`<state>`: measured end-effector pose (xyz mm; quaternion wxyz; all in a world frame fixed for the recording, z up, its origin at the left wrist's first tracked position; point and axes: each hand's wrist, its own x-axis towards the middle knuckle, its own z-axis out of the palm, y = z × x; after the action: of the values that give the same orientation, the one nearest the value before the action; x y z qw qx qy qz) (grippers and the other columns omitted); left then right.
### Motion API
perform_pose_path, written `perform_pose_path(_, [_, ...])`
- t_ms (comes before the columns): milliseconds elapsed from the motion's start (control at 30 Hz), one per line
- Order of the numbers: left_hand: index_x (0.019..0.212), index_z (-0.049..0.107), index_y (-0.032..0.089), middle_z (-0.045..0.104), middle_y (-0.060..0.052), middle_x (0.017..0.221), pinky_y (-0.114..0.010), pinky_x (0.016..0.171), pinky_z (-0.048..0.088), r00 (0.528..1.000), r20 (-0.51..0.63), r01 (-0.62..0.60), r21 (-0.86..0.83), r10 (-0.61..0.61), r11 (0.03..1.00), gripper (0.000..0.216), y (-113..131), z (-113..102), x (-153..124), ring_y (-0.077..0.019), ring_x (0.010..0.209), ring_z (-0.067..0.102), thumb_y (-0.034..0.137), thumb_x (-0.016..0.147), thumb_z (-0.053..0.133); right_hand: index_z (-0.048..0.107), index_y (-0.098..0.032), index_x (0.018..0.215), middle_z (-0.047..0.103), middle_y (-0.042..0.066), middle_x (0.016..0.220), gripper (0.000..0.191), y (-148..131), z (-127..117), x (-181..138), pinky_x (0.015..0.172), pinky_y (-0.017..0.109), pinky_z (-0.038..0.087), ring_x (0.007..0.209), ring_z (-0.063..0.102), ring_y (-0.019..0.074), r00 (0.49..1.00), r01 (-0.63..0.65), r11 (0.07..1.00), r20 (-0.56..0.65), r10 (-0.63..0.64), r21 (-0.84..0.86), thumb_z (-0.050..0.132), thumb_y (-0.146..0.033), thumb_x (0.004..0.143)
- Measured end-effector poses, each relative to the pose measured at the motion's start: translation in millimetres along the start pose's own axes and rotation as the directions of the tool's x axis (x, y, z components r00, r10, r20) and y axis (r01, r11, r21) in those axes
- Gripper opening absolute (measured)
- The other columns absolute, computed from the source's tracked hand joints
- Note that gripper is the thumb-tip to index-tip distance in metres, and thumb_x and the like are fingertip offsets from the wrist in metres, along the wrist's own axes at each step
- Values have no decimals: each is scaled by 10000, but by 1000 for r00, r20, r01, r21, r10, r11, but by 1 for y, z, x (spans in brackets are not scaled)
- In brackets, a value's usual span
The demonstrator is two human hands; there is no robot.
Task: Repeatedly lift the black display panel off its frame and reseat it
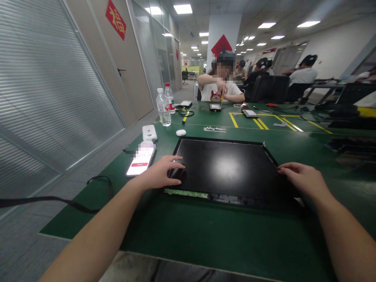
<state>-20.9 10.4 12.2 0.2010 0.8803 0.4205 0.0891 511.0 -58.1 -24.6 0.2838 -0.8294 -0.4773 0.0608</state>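
A black display panel (226,168) with a glossy, light-reflecting face lies flat on the green table. Along its near edge, at the left, runs a strip of green circuit board (186,193). My left hand (163,172) reaches over the panel's left edge, its fingers spread apart; whether the fingertips touch the surface is hard to make out. At the right edge of the panel, my right hand (304,178) pinches the rim between thumb and fingers, with some fingertips hidden.
Left of the panel are a phone (141,158), a white power bank (149,133) and a white earbud case (181,133). Two water bottles (163,107) stand farther back. Across the green table (223,231) sits a person (221,84) handling a small drive (215,107).
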Motion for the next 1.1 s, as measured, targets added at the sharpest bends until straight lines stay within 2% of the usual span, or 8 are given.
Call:
perform_pose_path(200, [1371,818,302,606,-97,1701,-501,1288,442,991,107,-81,-44,85,996,472,6,-5,-3,-350,1547,566,356,905,876,822,-295,764,776,67,712,376,0,-1,1,690,407,495,717,695,300,1000,16,1000,5,-16,5,619,-579,623])
perform_pose_path(367, [1273,861,328,679,-83,1627,-444,1230,499,990,79,-111,-87,118,990,397,7,-6,-4,-324,1490,633,272,882,900,831,-290,799,788,75,745,403,-4,-2,-2,721,423,502,762,708,312,999,-27,1000,39,27,11,608,-576,624])
perform_pose_path(567, [1209,880,285,811,-86,1397,-375,1070,584,973,75,-205,-158,218,966,351,12,-6,-2,-283,1245,776,175,876,857,836,-296,813,786,69,739,401,-2,-2,1,732,433,507,795,730,329,998,-37,999,59,37,0,625,-579,623])
perform_pose_path(733, [1163,883,234,855,-84,1204,-308,918,603,958,91,-255,-173,273,952,297,15,-4,-2,-227,1009,810,122,900,802,831,-306,762,796,62,730,382,1,-1,1,689,408,485,746,725,313,1000,4,1000,9,-4,15,623,-593,619])
perform_pose_path(967, [1145,870,199,849,-54,982,-246,743,553,972,111,-192,-140,208,971,275,15,-3,-3,-177,801,765,131,891,789,840,-302,757,787,60,704,410,-3,-2,-1,728,431,512,766,743,331,999,-37,999,24,36,17,621,-601,582])
perform_pose_path(1100, [1053,861,194,797,-7,811,-230,687,516,983,116,-132,-80,141,988,188,19,-5,-4,-162,717,742,153,880,803,837,-313,754,792,49,705,388,2,1,2,721,436,513,762,751,336,1000,-8,1000,20,7,27,630,-597,593])
